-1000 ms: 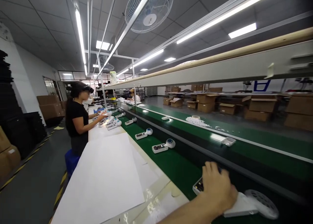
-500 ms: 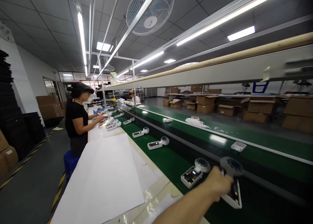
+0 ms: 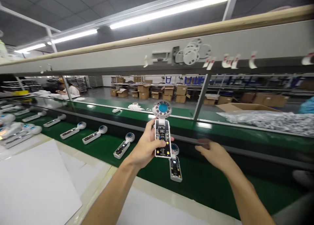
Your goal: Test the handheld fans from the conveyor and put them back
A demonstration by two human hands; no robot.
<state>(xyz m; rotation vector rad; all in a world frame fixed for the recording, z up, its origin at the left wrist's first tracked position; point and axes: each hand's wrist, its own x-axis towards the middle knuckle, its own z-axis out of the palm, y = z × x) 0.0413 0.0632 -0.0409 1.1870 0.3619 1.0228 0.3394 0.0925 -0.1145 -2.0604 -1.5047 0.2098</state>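
Observation:
My left hand (image 3: 144,146) grips a white handheld device (image 3: 162,133) upright above the green conveyor belt (image 3: 196,179); its open body shows a circuit board and its round head has a blue centre. My right hand (image 3: 213,154) hovers open just to the right of it, holding nothing. Another device of the same kind (image 3: 175,164) lies on the belt right below the held one. Further units (image 3: 123,146) (image 3: 94,136) (image 3: 73,130) lie in a row on the belt toward the left.
White sheets (image 3: 34,185) cover the bench on the near left. A grey overhead rail (image 3: 171,55) with taped round parts spans above. A pile of small white parts (image 3: 265,118) lies on the far belt. Cardboard boxes (image 3: 147,92) and a person (image 3: 70,89) are in the background.
My view swung to the right and down along the line. My left hand lifted the device off the belt and now holds it upright at centre. My right hand has come into view.

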